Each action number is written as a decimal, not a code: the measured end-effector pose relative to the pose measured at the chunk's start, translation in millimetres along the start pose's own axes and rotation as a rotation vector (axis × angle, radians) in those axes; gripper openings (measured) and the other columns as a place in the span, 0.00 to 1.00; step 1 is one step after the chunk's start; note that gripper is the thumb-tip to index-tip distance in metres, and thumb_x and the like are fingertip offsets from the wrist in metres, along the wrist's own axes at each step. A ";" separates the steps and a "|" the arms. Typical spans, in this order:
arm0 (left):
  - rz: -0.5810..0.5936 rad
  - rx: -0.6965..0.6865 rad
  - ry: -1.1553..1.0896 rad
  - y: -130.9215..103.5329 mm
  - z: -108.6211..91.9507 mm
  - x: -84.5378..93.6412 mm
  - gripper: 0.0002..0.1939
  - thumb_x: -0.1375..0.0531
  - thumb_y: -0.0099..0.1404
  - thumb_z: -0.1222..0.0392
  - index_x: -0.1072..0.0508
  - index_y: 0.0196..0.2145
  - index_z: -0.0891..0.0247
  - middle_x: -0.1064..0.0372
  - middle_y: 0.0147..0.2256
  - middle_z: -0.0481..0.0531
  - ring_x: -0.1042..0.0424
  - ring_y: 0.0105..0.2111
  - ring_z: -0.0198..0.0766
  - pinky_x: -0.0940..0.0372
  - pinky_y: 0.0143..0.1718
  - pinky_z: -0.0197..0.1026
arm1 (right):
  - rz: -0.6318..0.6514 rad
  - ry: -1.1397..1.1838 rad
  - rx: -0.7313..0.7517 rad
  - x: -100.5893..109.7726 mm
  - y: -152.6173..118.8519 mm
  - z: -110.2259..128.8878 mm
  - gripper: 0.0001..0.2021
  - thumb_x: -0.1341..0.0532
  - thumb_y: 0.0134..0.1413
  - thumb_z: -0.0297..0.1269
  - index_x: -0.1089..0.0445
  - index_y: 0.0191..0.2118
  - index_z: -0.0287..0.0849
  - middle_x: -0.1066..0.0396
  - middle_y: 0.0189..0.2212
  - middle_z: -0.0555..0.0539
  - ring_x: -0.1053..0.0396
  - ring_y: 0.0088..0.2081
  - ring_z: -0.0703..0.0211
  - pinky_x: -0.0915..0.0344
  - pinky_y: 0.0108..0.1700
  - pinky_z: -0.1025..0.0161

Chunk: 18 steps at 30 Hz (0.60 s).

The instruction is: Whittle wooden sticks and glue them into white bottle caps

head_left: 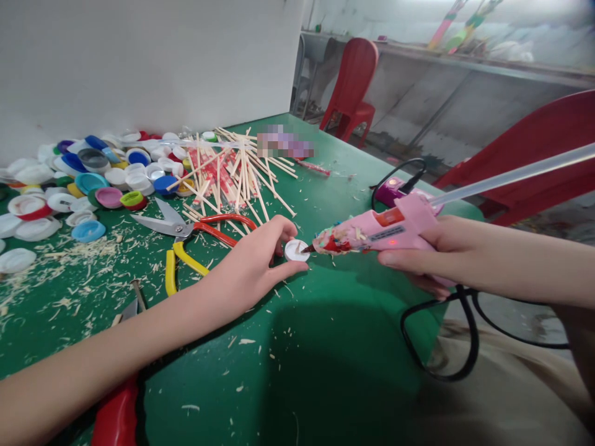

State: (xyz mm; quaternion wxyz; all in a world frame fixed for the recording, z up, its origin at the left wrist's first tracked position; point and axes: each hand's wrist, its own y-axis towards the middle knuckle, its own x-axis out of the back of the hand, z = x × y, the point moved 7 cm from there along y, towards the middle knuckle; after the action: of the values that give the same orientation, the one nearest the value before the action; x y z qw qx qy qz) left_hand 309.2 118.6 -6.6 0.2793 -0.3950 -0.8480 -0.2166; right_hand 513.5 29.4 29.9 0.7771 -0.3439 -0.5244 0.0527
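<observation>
My left hand pinches a small white bottle cap between thumb and fingers, just above or on the green table. My right hand is wrapped round a pink glue gun with a clear glue stick in its back. The gun's dark nozzle meets the inside of the cap, and colourful dried glue coats its front. Scissors with red and yellow handles lie open beyond my left wrist.
Many coloured bottle caps are heaped at the left, beside wooden sticks. A red-handled tool lies under my left forearm. A black cable hangs at the table's right edge. Red chairs stand beyond.
</observation>
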 end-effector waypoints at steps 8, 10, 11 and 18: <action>0.001 0.006 0.006 -0.4 0.8 0.3 0.14 0.41 0.66 0.50 0.39 0.44 0.56 0.31 0.39 0.46 0.31 0.35 0.34 0.35 0.34 0.40 | 0.009 -0.004 0.040 0.8 0.3 -0.1 0.39 0.55 0.32 0.83 0.37 0.14 0.47 0.36 0.18 0.47 0.39 0.22 0.59 0.40 0.30 0.55; 0.000 0.007 0.004 0.0 0.6 0.5 0.14 0.41 0.66 0.50 0.39 0.43 0.56 0.31 0.39 0.46 0.31 0.35 0.34 0.35 0.34 0.39 | 0.008 -0.010 0.041 1.0 0.8 -1.1 0.39 0.54 0.33 0.82 0.36 0.15 0.47 0.35 0.19 0.47 0.38 0.23 0.59 0.40 0.31 0.55; 0.000 0.008 0.000 0.2 0.3 0.6 0.14 0.41 0.65 0.50 0.39 0.43 0.56 0.31 0.39 0.46 0.31 0.34 0.34 0.35 0.34 0.39 | 0.007 -0.014 0.042 1.1 1.0 -1.4 0.39 0.54 0.34 0.82 0.36 0.15 0.47 0.35 0.19 0.47 0.37 0.23 0.59 0.39 0.31 0.56; -0.006 0.009 -0.007 0.6 -2.4 1.5 0.14 0.40 0.65 0.52 0.38 0.43 0.58 0.31 0.39 0.48 0.32 0.32 0.33 0.35 0.33 0.38 | 0.007 -0.017 0.047 0.9 1.0 -0.8 0.38 0.54 0.37 0.81 0.35 0.18 0.46 0.35 0.21 0.47 0.37 0.25 0.57 0.39 0.32 0.55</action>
State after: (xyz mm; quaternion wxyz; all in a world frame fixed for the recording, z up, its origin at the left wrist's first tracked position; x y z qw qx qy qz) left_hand 309.6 118.3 -3.7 0.2777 -0.3920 -0.8510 -0.2124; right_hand 514.9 30.2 29.9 0.7803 -0.3270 -0.5284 0.0709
